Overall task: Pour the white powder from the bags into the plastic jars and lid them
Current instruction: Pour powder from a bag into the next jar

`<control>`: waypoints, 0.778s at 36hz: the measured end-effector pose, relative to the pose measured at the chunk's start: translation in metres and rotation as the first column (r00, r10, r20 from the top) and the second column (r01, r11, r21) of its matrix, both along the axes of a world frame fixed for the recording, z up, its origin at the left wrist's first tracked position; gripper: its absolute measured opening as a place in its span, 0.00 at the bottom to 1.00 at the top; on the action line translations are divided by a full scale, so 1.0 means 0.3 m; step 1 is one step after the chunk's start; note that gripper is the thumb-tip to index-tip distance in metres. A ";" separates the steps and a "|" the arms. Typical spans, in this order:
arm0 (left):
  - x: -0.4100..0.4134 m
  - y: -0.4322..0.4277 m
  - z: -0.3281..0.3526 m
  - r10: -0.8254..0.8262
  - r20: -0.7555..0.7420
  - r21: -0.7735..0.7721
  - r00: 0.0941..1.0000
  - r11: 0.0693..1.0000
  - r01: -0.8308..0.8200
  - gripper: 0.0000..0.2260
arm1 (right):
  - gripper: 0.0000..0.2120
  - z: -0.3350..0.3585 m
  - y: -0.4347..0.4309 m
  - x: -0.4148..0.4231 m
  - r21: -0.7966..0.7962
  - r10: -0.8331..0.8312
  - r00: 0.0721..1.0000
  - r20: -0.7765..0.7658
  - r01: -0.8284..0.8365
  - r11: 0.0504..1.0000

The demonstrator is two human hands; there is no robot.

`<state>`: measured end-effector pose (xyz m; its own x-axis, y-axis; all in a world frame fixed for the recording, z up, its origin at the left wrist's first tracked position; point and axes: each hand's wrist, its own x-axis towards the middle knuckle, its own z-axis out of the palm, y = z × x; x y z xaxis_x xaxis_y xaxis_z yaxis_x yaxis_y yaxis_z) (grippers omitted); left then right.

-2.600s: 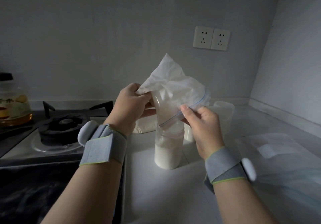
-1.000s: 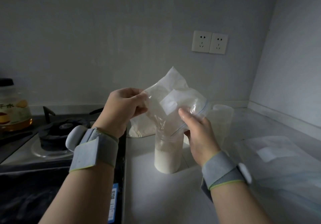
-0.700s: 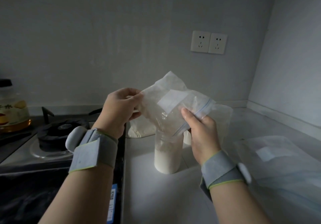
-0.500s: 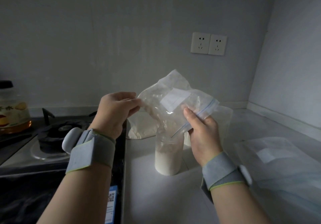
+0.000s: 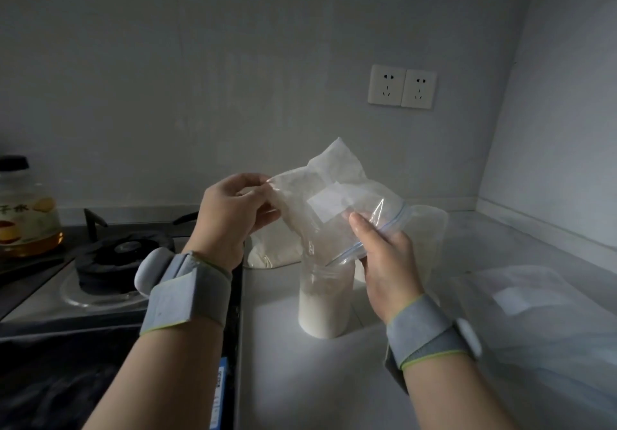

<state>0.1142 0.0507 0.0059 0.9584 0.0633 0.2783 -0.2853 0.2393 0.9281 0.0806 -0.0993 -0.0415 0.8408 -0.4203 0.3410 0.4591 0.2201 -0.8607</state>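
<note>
Two bare hands hold a clear zip-top bag (image 5: 337, 192) tilted over a plastic jar (image 5: 325, 299) on a pale kitchen countertop (image 5: 300, 383). The left hand (image 5: 233, 219) pinches the bag's raised closed end between thumb and fingers. The right hand (image 5: 387, 259) grips the lower end by its blue zip line, thumb on top, holding the bag's mouth just at the jar's open mouth. The bag is dusted with white residue and bears a white label patch.

The jar stands upright between the two forearms, with white powder (image 5: 324, 316) filling its lower part. Just behind it lies another bag of powder (image 5: 272, 251), and behind the right hand stands a translucent container (image 5: 432, 229); its contents cannot be made out. A flat clear bag (image 5: 534, 316) lies on the counter at right. Both wrists carry grey wristbands (image 5: 187, 296).

At left are a gas burner (image 5: 120, 256) and a bottle of amber liquid (image 5: 28, 216). A double wall socket (image 5: 402, 86) sits on the back wall.
</note>
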 end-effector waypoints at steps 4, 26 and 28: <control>-0.002 -0.017 0.001 0.056 0.020 -0.058 0.998 0.997 -0.055 0.06 | 0.09 -0.003 0.006 0.001 0.026 -0.013 1.000 0.022 0.012 1.000; -0.008 -0.036 0.003 -0.019 -0.088 -0.001 0.996 1.000 0.019 0.09 | 0.06 -0.014 0.014 0.020 0.210 0.016 0.999 0.028 -0.022 0.978; -0.011 -0.033 0.004 0.008 -0.053 -0.021 0.999 1.000 -0.010 0.09 | 0.05 -0.019 0.010 0.024 0.192 0.009 1.000 0.020 -0.012 0.981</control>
